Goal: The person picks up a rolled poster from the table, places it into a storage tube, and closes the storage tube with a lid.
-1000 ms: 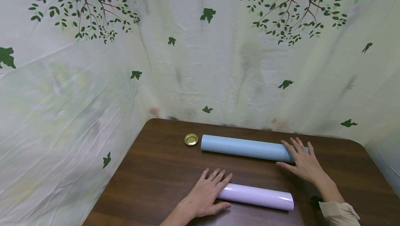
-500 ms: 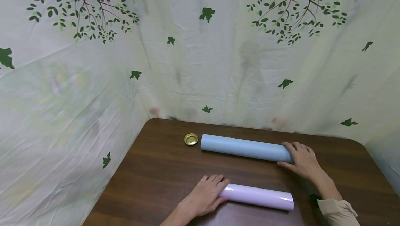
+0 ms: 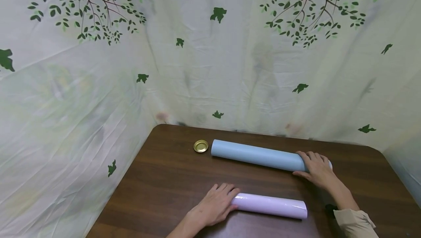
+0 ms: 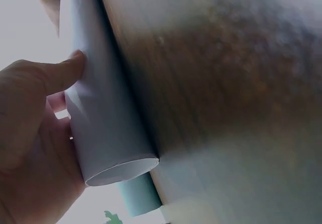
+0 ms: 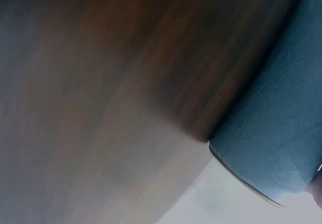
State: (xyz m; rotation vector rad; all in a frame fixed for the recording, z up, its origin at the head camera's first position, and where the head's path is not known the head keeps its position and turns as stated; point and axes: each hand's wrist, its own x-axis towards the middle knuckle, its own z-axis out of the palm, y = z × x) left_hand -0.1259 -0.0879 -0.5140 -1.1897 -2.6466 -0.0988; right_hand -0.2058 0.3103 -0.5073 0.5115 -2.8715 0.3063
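Observation:
A glossy lilac roll (image 3: 269, 206) lies along the near part of the table, and my left hand (image 3: 213, 204) grips its left end. In the left wrist view the thumb (image 4: 70, 73) lies on the near side of that roll, whose hollow end faces the camera. Farther back is a light blue roll (image 3: 256, 154); my right hand (image 3: 317, 168) holds it near its right end, which shows just past the fingers. The right wrist view has the blue roll (image 5: 276, 123) at its right side, with a bit of a finger at the edge.
A small round gold lid (image 3: 201, 146) sits by the blue roll's left end. The brown wooden table (image 3: 164, 179) backs onto a pale cloth (image 3: 236, 66) printed with leaves. A dark object lies partly hidden by the right forearm.
Both hands had spread fingers and have since curled them round the rolls. The blue roll's left end has shifted slightly back, and the lilac roll's right end slightly back and left.

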